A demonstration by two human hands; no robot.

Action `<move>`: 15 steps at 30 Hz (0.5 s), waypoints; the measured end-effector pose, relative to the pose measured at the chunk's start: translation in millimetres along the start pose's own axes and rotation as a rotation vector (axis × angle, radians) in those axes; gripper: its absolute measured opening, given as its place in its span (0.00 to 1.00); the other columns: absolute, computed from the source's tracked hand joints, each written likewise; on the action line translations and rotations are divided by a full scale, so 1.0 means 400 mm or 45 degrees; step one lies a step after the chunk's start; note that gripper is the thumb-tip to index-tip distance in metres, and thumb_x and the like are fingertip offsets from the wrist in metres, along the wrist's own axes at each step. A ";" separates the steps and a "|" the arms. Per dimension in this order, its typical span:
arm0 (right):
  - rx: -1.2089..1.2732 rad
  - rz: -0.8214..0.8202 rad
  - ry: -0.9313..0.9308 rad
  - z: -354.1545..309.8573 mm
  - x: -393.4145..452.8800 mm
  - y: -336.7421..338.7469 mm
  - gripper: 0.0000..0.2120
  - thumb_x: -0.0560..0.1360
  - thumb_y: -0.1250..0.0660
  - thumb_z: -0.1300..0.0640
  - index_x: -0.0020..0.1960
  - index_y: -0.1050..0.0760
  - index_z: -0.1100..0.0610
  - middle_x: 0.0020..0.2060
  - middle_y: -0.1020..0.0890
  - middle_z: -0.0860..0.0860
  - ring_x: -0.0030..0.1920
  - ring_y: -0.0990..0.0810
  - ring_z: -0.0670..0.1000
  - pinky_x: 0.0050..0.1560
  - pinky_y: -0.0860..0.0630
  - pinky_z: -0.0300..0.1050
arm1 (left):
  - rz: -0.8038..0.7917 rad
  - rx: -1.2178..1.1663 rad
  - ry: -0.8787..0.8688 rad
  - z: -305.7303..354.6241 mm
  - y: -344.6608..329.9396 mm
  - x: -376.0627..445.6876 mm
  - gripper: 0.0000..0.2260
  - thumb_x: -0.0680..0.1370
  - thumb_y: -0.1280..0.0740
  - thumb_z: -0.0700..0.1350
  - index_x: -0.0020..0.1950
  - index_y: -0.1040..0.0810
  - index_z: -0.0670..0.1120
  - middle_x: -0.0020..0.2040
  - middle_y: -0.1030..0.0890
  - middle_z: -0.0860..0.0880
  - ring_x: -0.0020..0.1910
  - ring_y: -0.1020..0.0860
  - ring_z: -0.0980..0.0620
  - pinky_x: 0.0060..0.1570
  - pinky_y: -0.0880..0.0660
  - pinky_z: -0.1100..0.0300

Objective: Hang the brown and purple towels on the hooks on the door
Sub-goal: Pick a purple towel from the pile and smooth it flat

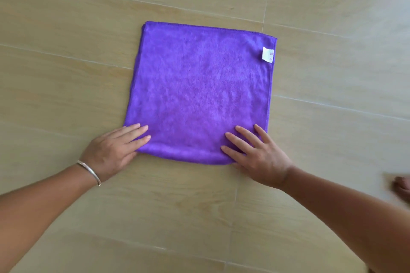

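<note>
wood-look floor [66, 55], folded purple towel [199, 90] lying flat, both hands' grips wide, pressing it

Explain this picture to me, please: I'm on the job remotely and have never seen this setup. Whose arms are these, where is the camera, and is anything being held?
There is no machine here. A person wears one wide-angle camera on the head, looking forward and down, so both arms reach in from the bottom of the picture. The left hand, with a bracelet on its wrist, and the right hand both lie flat with straight fingers on the near corners of a purple towel. They press it; neither grips it. The towel lies flat on a tiled floor, seemingly folded double, with a white tag near its far right corner. No brown towel, door or hooks are in view. A blurred shape at the right edge cannot be made out.
</note>
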State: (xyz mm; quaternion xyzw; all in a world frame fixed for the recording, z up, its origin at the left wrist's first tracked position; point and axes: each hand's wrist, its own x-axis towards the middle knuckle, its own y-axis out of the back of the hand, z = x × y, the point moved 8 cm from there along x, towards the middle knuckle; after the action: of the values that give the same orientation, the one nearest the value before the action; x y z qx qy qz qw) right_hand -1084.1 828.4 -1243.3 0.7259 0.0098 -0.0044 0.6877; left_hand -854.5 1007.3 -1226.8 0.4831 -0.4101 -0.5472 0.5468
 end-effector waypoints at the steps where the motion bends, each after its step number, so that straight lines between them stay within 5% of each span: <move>1: 0.016 -0.015 -0.056 0.003 0.004 0.017 0.17 0.75 0.31 0.50 0.63 0.21 0.52 0.65 0.23 0.54 0.65 0.25 0.61 0.60 0.27 0.65 | 0.001 -0.009 0.054 0.002 0.013 -0.002 0.16 0.74 0.38 0.43 0.58 0.17 0.43 0.62 0.21 0.45 0.59 0.21 0.44 0.60 0.30 0.56; 6: 0.110 -0.107 -0.393 0.046 -0.016 0.170 0.08 0.73 0.28 0.54 0.51 0.18 0.56 0.55 0.18 0.54 0.62 0.22 0.58 0.60 0.25 0.57 | -0.095 -0.109 0.260 0.045 0.171 0.028 0.17 0.64 0.21 0.34 0.52 0.15 0.42 0.54 0.17 0.42 0.52 0.18 0.40 0.51 0.22 0.44; 11: 0.162 0.059 -0.591 0.085 -0.013 0.514 0.06 0.73 0.27 0.54 0.42 0.18 0.57 0.45 0.18 0.53 0.53 0.19 0.58 0.52 0.23 0.52 | -0.168 -0.178 0.465 0.045 0.465 0.030 0.13 0.76 0.30 0.42 0.60 0.18 0.50 0.63 0.21 0.52 0.64 0.25 0.51 0.58 0.25 0.53; 15: 0.153 0.065 -0.609 0.133 -0.009 0.833 0.04 0.74 0.29 0.55 0.44 0.18 0.55 0.47 0.19 0.51 0.56 0.22 0.57 0.54 0.25 0.51 | -0.213 -0.137 0.483 0.076 0.748 0.059 0.13 0.80 0.37 0.50 0.64 0.22 0.57 0.66 0.25 0.59 0.69 0.30 0.58 0.60 0.31 0.59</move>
State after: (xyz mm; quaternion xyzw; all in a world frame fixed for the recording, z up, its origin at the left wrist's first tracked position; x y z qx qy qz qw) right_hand -1080.6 757.6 -913.4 0.7438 -0.1719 -0.1593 0.6260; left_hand -822.1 962.0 -930.4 0.5799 -0.2284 -0.5110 0.5920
